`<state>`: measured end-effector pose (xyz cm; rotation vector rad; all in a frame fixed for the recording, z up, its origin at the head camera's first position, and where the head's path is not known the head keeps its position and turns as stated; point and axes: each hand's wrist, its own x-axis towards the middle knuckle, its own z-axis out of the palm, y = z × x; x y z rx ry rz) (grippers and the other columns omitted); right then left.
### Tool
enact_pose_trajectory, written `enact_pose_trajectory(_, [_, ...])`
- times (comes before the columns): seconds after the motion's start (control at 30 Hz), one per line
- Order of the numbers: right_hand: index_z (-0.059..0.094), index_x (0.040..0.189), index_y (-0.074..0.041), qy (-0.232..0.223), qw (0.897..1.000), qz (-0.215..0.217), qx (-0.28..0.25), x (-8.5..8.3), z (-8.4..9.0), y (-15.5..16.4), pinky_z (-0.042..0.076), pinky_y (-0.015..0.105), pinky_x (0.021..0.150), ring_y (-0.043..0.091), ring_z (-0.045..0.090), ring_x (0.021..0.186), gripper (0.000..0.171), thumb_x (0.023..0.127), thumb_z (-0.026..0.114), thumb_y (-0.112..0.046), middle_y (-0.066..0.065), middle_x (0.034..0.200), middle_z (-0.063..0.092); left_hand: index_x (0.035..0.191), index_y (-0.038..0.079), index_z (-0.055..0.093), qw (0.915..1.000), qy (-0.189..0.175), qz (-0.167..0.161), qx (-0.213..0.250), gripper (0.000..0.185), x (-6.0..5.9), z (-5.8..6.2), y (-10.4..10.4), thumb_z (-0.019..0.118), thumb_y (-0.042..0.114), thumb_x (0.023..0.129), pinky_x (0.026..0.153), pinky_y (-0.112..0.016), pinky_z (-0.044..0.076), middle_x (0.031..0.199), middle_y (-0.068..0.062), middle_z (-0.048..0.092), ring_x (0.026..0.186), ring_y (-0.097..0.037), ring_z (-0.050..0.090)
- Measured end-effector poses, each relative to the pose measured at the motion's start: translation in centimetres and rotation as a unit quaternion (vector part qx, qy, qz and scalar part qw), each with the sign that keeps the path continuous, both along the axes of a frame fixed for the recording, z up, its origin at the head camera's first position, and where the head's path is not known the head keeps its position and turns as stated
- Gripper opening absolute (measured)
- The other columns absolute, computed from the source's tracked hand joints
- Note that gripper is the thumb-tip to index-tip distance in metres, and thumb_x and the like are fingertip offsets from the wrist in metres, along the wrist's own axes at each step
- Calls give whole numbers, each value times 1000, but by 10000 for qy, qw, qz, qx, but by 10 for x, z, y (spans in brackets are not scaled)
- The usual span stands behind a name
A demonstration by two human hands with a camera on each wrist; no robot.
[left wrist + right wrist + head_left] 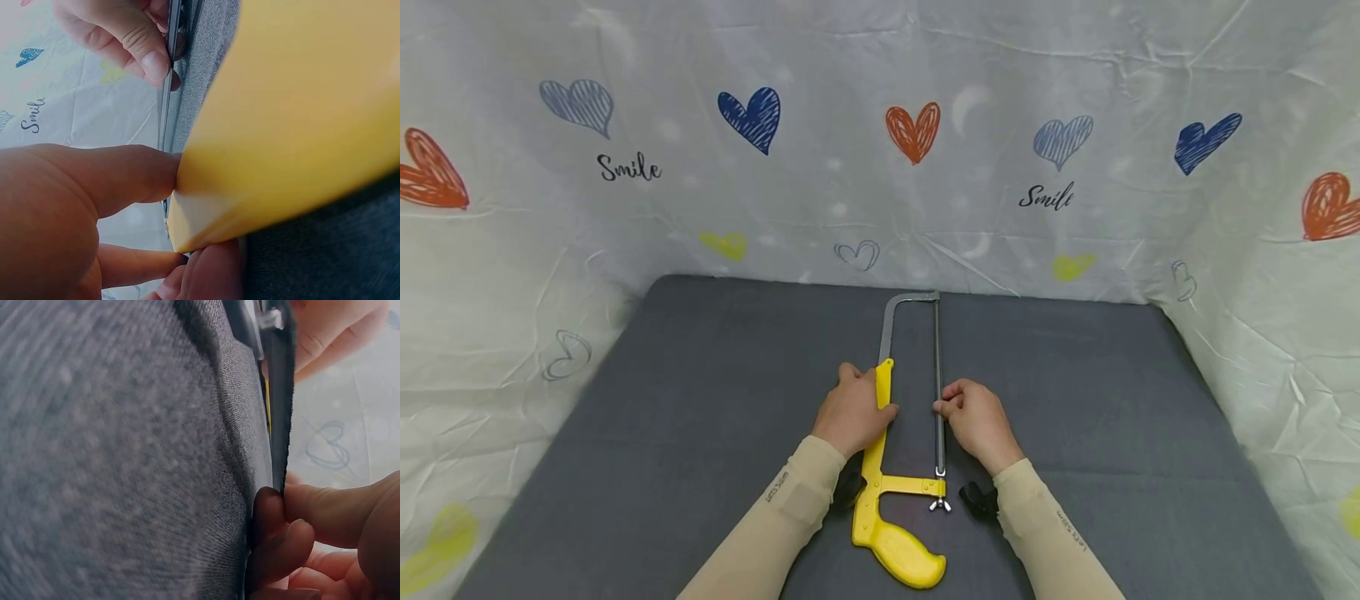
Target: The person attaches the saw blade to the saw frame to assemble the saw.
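A hacksaw with a yellow handle [901, 550] and a grey metal bow lies on the dark grey cloth, its handle toward me. My left hand [853, 410] grips the yellow part of its frame [281, 112], thumb on the inner side and fingers around the outer side. On the other side, my right hand [977, 421] pinches the thin saw blade [937, 358] between thumb and fingertips. Fine teeth show along the blade [284, 425] in the right wrist view. A wing nut [940, 505] sits at the blade's near end.
The grey cloth [737, 350] covers the table. Behind and at both sides hangs a white sheet [842, 192] printed with hearts and the word Smile. Dark straps or camera mounts [979, 500] sit at the wrists, beside the saw.
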<state>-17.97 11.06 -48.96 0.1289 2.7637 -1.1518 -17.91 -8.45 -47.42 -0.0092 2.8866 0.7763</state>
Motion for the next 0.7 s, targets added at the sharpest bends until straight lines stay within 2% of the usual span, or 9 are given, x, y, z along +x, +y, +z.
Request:
enact_pose_trajectory(0.2, [73, 111, -7, 76, 9999, -9, 95, 0, 0, -1, 48, 31, 65, 18, 61, 73, 18, 102, 76, -22, 6, 89, 72, 158, -7, 49, 10000, 6, -26, -2, 76, 1, 1, 0, 79, 32, 100, 78, -42, 64, 142, -27, 49, 83, -30, 69])
enact_pose_trajectory(0.4, [72, 112, -7, 83, 9999, 2, 132, 1, 0, -1, 48, 32, 65, 18, 61, 73, 18, 103, 75, -23, 6, 90, 72, 162, -1, 46, 9999, -27, 28, 98, 78, 0, 1, 0, 80, 31, 100, 77, -42, 64, 143, -27, 49, 83, -30, 68])
enact_pose_trajectory(0.7, [73, 113, -7, 125, 9998, -49, 110, 5, -2, 0, 48, 32, 65, 18, 60, 73, 18, 103, 75, -23, 6, 90, 71, 163, 1, 46, 9999, -96, 38, 134, 78, 0, 0, -1, 79, 31, 100, 82, -45, 64, 146, -29, 48, 89, -32, 70])
